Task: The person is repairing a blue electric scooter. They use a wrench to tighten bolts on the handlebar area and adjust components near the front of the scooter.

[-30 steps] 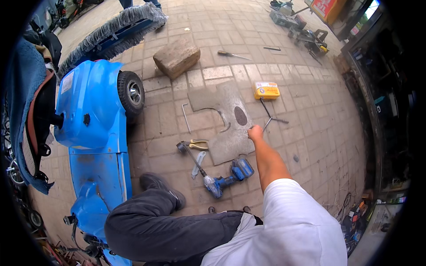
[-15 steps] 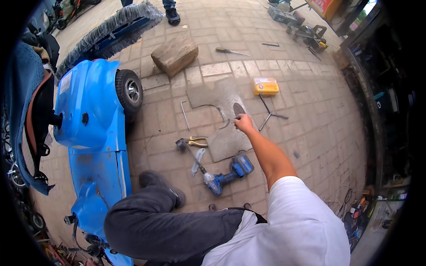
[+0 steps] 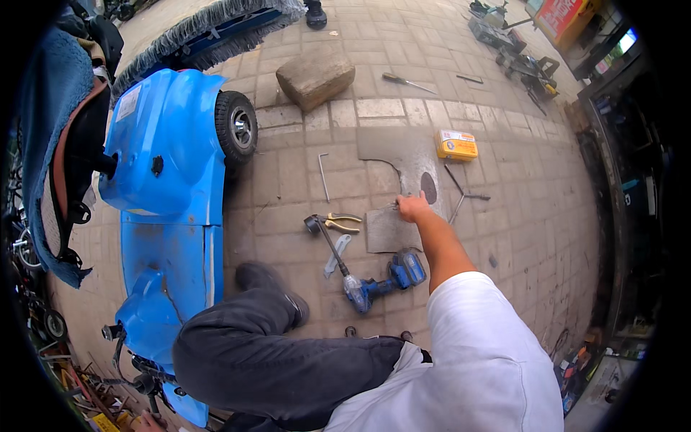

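Filling the left of the frame, a blue scooter (image 3: 173, 158) sits well apart from the grey mat (image 3: 403, 147), which lies on the paved floor (image 3: 533, 237) just right of centre. The right hand (image 3: 412, 207) looks closed on the mat's inner edge, at its narrow waist. The sheet would probably bend there, so a firm pinch and a slow, level move seem wise. The stone block (image 3: 315, 81) at upper centre is out of the way, but the blue cordless tool (image 3: 385, 286) lies just below the mat, the yellow box (image 3: 458, 145) and three-armed wrench (image 3: 463, 195) to its right, and the pliers (image 3: 330, 222) and thin hex key (image 3: 324, 178) to its left; dragging sideways could catch any of these. Of what is hard to make out, the dark shelving (image 3: 648, 194) at the right edge is mostly lost in shadow. The forearm (image 3: 444, 245) hides part of the mat's right side, and the hand covers the fingertips' contact. A finger-like sliver at the bottom edge, lower left, seems to be the left hand (image 3: 149, 423); whether it is open or gripping, I cannot tell.
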### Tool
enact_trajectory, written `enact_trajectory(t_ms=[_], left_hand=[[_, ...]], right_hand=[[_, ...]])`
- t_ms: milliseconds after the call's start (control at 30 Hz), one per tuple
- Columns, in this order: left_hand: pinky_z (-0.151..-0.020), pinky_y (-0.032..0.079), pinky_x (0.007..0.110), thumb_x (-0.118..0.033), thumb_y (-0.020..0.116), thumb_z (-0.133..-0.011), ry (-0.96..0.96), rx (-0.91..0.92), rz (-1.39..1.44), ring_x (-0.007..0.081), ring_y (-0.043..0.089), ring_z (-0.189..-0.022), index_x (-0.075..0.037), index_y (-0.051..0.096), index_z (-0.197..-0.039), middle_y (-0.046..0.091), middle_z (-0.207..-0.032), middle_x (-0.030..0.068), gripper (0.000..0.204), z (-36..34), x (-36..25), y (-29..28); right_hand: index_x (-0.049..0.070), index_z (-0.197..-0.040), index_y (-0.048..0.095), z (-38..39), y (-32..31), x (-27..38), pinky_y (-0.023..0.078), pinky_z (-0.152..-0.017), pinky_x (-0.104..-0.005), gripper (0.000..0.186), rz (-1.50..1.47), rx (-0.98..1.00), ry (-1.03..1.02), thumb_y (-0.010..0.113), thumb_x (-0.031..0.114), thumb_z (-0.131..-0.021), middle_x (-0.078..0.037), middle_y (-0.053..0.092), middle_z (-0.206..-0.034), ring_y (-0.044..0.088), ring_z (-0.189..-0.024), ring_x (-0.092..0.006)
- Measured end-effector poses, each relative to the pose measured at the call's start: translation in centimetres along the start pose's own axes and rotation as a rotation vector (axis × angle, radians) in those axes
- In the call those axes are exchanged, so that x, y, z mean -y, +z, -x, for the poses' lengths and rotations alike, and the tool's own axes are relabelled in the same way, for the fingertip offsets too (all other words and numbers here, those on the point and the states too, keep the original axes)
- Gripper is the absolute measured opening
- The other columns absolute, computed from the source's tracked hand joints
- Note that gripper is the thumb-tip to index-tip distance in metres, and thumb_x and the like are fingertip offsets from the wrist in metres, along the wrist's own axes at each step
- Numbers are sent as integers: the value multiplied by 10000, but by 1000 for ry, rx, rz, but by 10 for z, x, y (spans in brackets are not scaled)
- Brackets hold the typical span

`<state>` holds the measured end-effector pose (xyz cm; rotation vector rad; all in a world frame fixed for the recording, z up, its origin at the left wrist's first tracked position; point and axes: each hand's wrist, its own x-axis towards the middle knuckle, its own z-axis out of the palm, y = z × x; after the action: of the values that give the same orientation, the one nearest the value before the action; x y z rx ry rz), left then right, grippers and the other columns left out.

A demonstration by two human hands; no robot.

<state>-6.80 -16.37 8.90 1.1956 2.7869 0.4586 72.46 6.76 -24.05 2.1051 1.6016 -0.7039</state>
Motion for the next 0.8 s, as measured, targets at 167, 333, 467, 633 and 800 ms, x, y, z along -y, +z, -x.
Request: enact_trajectory(t_ms=[167, 333, 467, 633, 800], left_hand=[[-701, 497, 375, -347, 485, -933, -17, 31, 26, 268, 643, -760, 1, 651, -1070, 689, -912, 153, 409, -11, 5, 4], [-782, 480, 384, -388, 464, -938, -82, 82, 5, 275, 638, -868, -19, 619, -1147, 677, -985, 159, 452, -19, -1, 9], [-824, 463, 392, -438, 428, -940, -104, 79, -19, 275, 631, -911, -39, 600, -1189, 670, -1024, 151, 501, -13, -17, 9], [-800, 468, 397, -440, 420, -940, -90, 115, -159, 273, 632, -887, -76, 612, -1185, 676, -1012, 128, 478, -14, -25, 4], [-779, 472, 405, -438, 418, -938, -115, 144, -195, 287, 637, -858, -112, 618, -1187, 686, -979, 119, 456, -7, -23, 2]], right_hand=[[98, -1107, 578, 3, 4, -17, 408, -916, -505, 281, -304, -183, 82, 480, 170, -854, -189, 622, -1078, 586, -1019, -349], [32, -885, 654, -11, -19, 46, 482, -768, -471, 217, -507, -521, -75, 564, 219, -823, -222, 640, -908, 598, -880, -399], [6, -874, 656, -21, -38, 78, 513, -666, -413, 219, -568, -590, -17, 589, 209, -825, -194, 661, -797, 652, -729, -324], [52, -839, 696, -48, 13, 81, 514, -689, -409, 190, -1042, -447, 3, 661, 229, -779, -150, 661, -702, 655, -714, -306], [-14, -807, 679, -44, 37, 41, 522, -660, -361, 225, -708, -591, 294, 622, 204, -812, -142, 667, -683, 669, -635, -246]])
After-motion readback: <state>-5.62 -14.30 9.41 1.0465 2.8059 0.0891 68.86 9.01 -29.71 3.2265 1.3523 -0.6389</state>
